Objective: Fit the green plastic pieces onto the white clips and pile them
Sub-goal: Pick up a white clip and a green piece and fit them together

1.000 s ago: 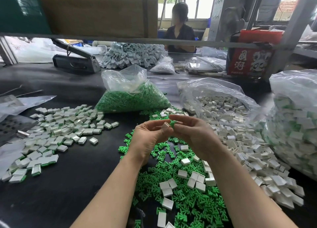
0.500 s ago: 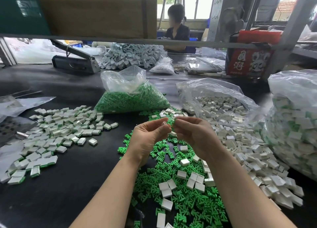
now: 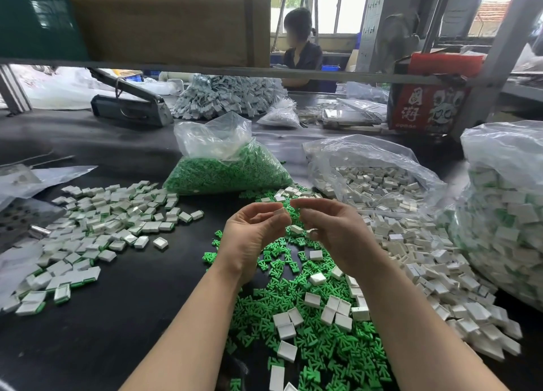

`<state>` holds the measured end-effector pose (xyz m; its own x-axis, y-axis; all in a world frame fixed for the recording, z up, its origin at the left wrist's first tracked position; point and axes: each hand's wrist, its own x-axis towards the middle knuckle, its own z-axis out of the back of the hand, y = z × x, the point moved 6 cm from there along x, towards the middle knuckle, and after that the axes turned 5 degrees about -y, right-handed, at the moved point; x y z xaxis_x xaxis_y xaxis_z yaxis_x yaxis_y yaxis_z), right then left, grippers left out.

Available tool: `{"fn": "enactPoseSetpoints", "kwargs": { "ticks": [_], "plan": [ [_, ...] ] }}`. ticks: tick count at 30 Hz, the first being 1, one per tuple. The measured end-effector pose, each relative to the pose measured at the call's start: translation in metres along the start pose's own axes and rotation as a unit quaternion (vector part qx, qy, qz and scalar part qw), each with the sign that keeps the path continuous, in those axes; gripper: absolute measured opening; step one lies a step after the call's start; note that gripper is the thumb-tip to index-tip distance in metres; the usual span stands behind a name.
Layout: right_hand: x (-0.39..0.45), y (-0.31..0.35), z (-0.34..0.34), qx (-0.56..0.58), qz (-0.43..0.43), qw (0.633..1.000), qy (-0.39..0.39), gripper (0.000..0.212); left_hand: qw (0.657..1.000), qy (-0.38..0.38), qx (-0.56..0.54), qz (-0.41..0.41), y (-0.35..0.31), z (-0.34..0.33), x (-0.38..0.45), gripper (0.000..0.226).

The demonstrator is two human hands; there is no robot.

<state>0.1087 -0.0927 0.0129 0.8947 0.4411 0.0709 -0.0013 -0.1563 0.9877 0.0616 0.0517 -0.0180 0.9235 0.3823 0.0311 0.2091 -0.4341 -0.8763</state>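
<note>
Mid-frame, the left hand (image 3: 252, 237) pinches a white clip (image 3: 279, 212) at its fingertips, raised for fitting; the right hand (image 3: 332, 229) curls beside it, its grip's contents unclear; green pieces (image 3: 308, 346) lie below, finished pile (image 3: 97, 229) left.

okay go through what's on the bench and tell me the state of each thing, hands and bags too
left hand: pinches a white clip
right hand: fingers curled, contents unclear
green pieces bag: open, lying on the bench
white clips bag: open, clips spilling out
assembled pile: spread loosely at left
</note>
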Motion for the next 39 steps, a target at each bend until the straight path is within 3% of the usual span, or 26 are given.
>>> {"fn": "enactPoseSetpoints", "kwargs": {
  "ticks": [5,11,21,26,28,32,39],
  "plan": [
    [0.000,0.003,-0.002,-0.077,0.044,0.996,-0.021,0.013,1.000,-0.008,-0.013,0.007,0.000,0.001,0.001,0.030],
    [0.002,0.004,0.000,-0.063,0.068,0.995,-0.042,0.007,1.000,-0.003,-0.006,0.025,0.003,0.000,0.001,0.025],
    [-0.001,0.010,-0.001,-0.143,0.099,0.983,-0.062,0.006,0.999,-0.006,0.042,-0.003,0.000,0.002,0.001,0.038],
    [-0.003,0.008,-0.001,-0.113,0.087,0.988,-0.052,0.007,0.998,0.001,0.056,0.003,0.002,0.003,0.001,0.043],
    [-0.002,0.008,0.000,-0.114,0.083,0.989,-0.049,0.008,0.995,0.010,0.093,0.018,0.005,0.004,0.000,0.048],
    [-0.002,0.006,0.000,-0.134,0.085,0.987,-0.040,0.007,0.976,0.046,0.211,0.038,0.011,0.003,-0.003,0.038],
    [0.001,-0.002,0.001,-0.133,0.050,0.990,-0.024,0.007,0.952,0.135,0.272,0.042,0.013,-0.013,-0.012,0.035]
  ]
}}
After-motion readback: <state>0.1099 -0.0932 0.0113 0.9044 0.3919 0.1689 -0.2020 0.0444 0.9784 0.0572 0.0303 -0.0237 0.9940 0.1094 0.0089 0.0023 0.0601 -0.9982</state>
